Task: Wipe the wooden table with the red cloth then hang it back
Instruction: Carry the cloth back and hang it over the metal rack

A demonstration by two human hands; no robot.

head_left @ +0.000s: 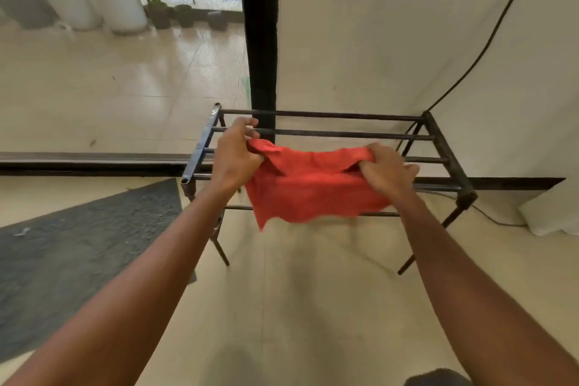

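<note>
Arms fwd, fingers round red cloth

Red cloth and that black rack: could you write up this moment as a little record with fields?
Cloth: red cloth, spread between both hands, lower edge hanging free
Left: left hand grips the cloth's top left corner
Right: right hand grips its top right corner
Rack: black metal rack, bare rails, under and behind the cloth
Cloth on a rail: cannot tell
Floor: dark mat to the left
Table: wooden table not in view
</note>
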